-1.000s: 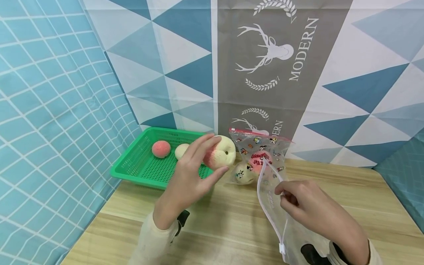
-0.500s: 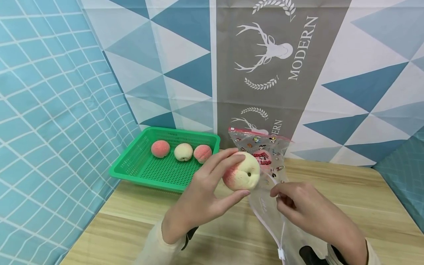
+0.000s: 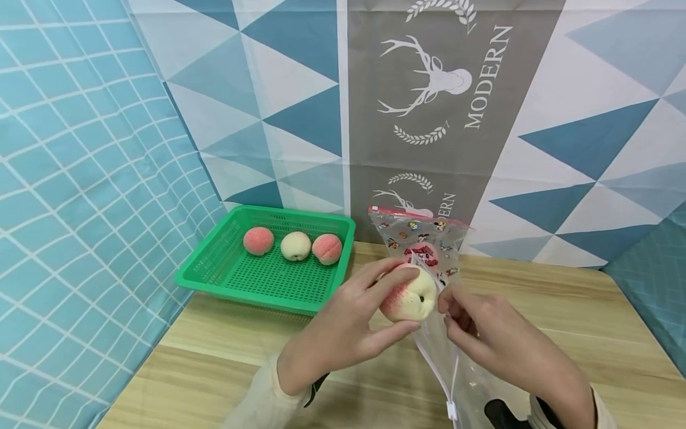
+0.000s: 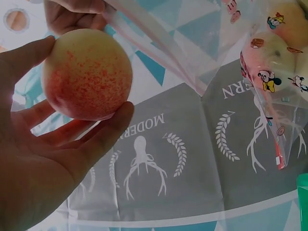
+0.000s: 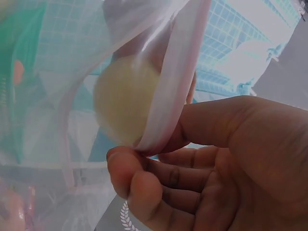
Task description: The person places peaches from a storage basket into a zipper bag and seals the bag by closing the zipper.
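Note:
My left hand holds a yellow peach with a red blush, fingers on top and thumb underneath. In the left wrist view the same peach sits between thumb and fingers. My right hand pinches the pinkish-white zip edge of a clear zip bag. The peach shows through its plastic in the right wrist view, close by the raised edge. Behind stands a cartoon-printed zip bag with a red top edge, peaches inside; its lower part is hidden by my left hand and the peach.
A green basket stands at the back left with a pink peach, a pale peach and a red peach. A white slider hangs low on the clear bag's zip. A patterned backdrop rises behind the wooden table.
My left hand has carried the peach right and down from beside the basket to the clear bag's zip edge. My right hand keeps its pinch and has barely moved.

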`<state>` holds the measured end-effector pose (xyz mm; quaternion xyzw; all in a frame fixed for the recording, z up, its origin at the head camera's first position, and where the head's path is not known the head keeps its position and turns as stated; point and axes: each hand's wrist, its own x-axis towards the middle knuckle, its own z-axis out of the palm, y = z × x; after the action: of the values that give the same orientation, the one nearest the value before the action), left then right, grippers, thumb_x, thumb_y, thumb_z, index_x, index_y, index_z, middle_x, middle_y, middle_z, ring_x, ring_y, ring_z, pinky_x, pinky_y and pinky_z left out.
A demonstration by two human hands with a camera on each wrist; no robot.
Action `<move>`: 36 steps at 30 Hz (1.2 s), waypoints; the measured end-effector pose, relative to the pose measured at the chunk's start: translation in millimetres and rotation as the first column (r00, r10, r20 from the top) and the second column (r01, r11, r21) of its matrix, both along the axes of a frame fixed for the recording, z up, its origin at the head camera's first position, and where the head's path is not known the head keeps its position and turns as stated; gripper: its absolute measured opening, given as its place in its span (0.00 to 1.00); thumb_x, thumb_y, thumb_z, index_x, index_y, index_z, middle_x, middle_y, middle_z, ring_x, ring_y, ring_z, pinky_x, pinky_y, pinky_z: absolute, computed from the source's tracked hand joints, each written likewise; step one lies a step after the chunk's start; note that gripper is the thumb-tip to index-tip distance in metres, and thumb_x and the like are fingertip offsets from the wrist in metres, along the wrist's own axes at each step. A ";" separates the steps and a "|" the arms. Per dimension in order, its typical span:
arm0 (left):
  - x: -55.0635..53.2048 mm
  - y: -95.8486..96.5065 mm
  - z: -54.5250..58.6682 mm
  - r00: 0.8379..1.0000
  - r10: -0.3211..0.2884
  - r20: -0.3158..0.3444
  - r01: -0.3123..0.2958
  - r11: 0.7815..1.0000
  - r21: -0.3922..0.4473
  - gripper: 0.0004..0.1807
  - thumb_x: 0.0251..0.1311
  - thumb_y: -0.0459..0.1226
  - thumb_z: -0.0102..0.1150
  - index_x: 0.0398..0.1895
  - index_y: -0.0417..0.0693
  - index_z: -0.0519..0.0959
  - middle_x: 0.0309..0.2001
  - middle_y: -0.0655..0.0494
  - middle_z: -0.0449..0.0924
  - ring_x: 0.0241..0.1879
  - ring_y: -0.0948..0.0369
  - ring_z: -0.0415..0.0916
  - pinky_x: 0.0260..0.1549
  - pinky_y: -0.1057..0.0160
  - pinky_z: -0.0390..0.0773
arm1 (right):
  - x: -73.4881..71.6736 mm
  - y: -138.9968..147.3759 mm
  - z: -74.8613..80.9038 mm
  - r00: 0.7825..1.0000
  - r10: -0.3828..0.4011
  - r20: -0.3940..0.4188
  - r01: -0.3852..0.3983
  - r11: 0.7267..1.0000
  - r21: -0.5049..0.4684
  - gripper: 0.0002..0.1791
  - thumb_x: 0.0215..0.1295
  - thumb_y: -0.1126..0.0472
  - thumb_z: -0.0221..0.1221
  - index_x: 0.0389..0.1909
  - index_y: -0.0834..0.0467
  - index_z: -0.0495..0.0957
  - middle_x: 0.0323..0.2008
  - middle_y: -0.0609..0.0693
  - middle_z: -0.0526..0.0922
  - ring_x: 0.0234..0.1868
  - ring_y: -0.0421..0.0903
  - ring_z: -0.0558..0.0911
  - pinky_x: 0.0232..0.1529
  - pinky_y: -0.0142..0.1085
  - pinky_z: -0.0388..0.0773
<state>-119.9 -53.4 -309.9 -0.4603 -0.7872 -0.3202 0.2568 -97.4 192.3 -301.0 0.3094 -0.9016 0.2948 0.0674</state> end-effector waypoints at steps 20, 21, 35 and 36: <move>1.4 5.7 -12.7 0.998 0.061 -0.011 -0.059 0.891 -0.450 0.29 0.56 0.50 0.70 0.60 0.55 0.75 0.59 0.60 0.74 0.61 0.59 0.70 0.64 0.55 0.68 | 4.7 0.8 3.4 0.987 -0.110 -0.115 0.093 0.986 -0.141 0.16 0.58 0.75 0.61 0.36 0.54 0.68 0.24 0.37 0.72 0.23 0.32 0.73 0.23 0.28 0.75; 1.7 5.4 -13.7 0.998 0.064 -0.011 -0.061 0.875 -0.480 0.28 0.55 0.50 0.70 0.58 0.55 0.76 0.57 0.60 0.75 0.58 0.60 0.71 0.63 0.55 0.69 | 4.9 1.1 3.7 0.986 -0.120 -0.120 0.101 0.983 -0.151 0.16 0.57 0.76 0.61 0.36 0.54 0.68 0.24 0.38 0.73 0.23 0.32 0.74 0.23 0.28 0.76; 3.7 9.0 -25.2 0.989 0.131 0.062 -0.058 0.753 -0.655 0.24 0.54 0.49 0.71 0.53 0.59 0.77 0.48 0.65 0.76 0.51 0.63 0.73 0.54 0.59 0.72 | 7.1 0.5 6.1 0.968 -0.188 -0.165 0.157 0.971 -0.181 0.17 0.55 0.77 0.62 0.35 0.55 0.68 0.25 0.38 0.76 0.23 0.32 0.76 0.24 0.27 0.78; 3.3 9.3 -25.5 0.988 0.138 0.075 -0.054 0.750 -0.660 0.23 0.53 0.49 0.71 0.53 0.59 0.78 0.48 0.65 0.77 0.50 0.64 0.74 0.54 0.59 0.72 | 6.9 0.6 6.2 0.967 -0.186 -0.173 0.155 0.971 -0.181 0.18 0.55 0.77 0.62 0.35 0.55 0.68 0.25 0.38 0.76 0.23 0.32 0.76 0.24 0.27 0.78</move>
<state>-116.6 -44.0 -335.4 -0.4598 -0.8859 -0.0376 0.0481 -90.4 192.9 -294.8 0.2503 -0.8867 0.3314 0.2031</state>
